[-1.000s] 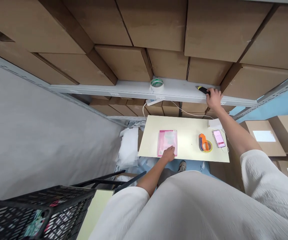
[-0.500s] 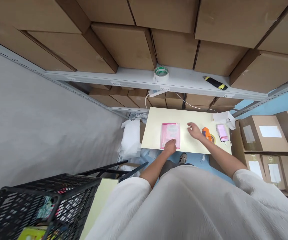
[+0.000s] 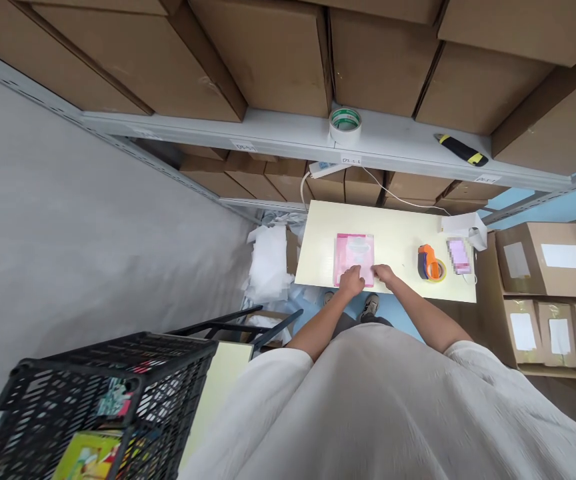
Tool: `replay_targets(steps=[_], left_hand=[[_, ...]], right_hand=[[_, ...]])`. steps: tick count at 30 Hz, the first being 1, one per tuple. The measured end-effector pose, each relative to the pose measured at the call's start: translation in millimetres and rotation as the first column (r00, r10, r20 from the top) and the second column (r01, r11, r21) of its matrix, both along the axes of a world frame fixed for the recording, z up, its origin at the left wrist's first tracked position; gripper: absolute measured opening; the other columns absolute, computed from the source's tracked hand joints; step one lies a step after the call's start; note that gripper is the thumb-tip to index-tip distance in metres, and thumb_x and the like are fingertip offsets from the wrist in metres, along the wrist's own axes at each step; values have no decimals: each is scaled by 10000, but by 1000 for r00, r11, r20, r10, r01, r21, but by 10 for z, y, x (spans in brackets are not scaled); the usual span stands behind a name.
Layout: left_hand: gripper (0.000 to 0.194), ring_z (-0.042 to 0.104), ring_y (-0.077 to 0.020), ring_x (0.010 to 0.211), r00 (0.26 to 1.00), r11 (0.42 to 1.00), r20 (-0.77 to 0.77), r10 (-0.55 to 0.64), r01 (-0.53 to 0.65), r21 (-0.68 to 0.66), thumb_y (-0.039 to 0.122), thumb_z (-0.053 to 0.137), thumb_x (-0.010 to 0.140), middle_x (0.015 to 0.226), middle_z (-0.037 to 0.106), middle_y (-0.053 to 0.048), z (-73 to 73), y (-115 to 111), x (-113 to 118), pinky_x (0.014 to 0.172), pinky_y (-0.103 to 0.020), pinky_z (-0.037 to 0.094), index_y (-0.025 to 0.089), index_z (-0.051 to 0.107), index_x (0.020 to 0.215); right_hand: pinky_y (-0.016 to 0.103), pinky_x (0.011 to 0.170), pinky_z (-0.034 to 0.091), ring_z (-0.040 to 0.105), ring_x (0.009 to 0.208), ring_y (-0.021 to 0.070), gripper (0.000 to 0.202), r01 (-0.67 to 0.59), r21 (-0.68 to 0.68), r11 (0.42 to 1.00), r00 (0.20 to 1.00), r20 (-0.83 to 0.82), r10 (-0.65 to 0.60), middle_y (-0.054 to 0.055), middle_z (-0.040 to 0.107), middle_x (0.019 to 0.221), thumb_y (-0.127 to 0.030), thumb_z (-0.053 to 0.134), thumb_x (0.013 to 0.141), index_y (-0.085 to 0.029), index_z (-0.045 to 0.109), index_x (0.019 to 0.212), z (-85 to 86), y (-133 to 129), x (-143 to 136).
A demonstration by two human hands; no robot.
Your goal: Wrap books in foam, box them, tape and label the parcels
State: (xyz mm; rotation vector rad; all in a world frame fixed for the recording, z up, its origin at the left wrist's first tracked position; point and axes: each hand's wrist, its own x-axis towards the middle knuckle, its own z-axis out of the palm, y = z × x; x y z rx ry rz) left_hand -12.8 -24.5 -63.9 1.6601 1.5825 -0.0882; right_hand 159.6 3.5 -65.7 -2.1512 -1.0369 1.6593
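Note:
A flat pink packet (image 3: 347, 257) with a pale patch in its upper part lies on the cream table, close to the front edge. My left hand (image 3: 352, 281) is on its lower part, with the fingers curled together over the near edge. At the packet's lower right corner is my right hand (image 3: 384, 273), its fingertips pinched at the side edge. Whatever lies under the fingers is hidden. To the right stands an orange tape dispenser (image 3: 428, 262) with a yellow tape roll.
A phone (image 3: 459, 256) and a white open box (image 3: 463, 225) are at the table's right end. Above runs a shelf (image 3: 288, 137) with cartons, a tape roll (image 3: 345, 125) and a utility knife (image 3: 462, 150). A black crate (image 3: 168, 400) stands lower left; labelled cartons (image 3: 548, 260) are at right.
My right hand has moved left, from over the table near the tape dispenser to the packet's right edge. My left hand stays on the packet's lower part. The camera view has shifted.

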Motion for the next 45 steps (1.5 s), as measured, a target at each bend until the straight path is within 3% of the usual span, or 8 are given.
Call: replay_targets(steps=[3,9,16,21,26,34,39,45], left_hand=[[532,630,-345,1418,997,999,69,43,-41,-23,381,572,1059,1597,622,-170,-4,18,-53,1175,-457,479,199,537,1558],[395,741,-289,1190,955,980,221,197,-191,-48,588,682,1020,1376,711,-116,153,41,-232,964,-366,550,247,602,1203],[217,686,-173,791,813,907,404,420,-390,-158,404,691,1005,851,696,23,432,64,-674,732,-276,551,260,531,978],[151,659,-189,919,861,910,356,364,-409,60,268,664,951,890,663,-14,470,76,-1184,867,-285,534,236,563,844],[155,611,-179,837,900,923,243,363,-383,42,234,554,977,792,609,10,341,135,-1729,800,-265,482,231,594,827],[180,696,-214,913,897,916,183,401,-398,-55,204,572,945,923,777,-47,-35,255,-2351,841,-299,524,195,751,927],[181,734,-231,941,904,916,150,400,-387,-109,195,592,951,982,817,-84,-258,320,-2429,849,-305,543,174,771,961],[122,768,-249,988,912,915,125,392,-372,-155,214,664,930,1033,830,-101,-448,368,-2221,869,-305,548,181,772,976]], right_hand=[[278,675,473,591,742,179,308,42,-16,999,999,-15,-42,34,654,759,-513,697,863,-223,604,815,54,7,-77],[283,693,533,625,758,179,469,94,57,994,988,-125,-86,49,700,895,-682,574,985,-238,600,838,273,4,-396],[288,725,533,708,817,207,629,41,146,988,980,-199,-12,78,751,914,-805,527,999,-218,644,806,565,42,-831],[270,766,546,735,871,192,434,43,139,989,949,-315,3,94,804,1068,-637,610,1012,-216,690,942,543,51,-1070],[268,736,546,729,953,212,200,-40,125,991,995,-81,51,97,791,1137,-421,673,949,-227,690,997,258,-23,-1268],[329,914,560,730,1106,265,265,-69,76,995,993,103,61,101,787,1152,-259,710,806,-215,751,1064,-99,-87,-1532],[323,903,548,727,1103,277,238,-43,72,996,976,217,27,93,795,1107,-235,697,773,-230,741,1007,-189,-83,-1641],[291,737,495,698,870,237,48,6,37,999,954,299,-16,52,740,846,-237,691,766,-241,643,766,-188,-113,-1509]])
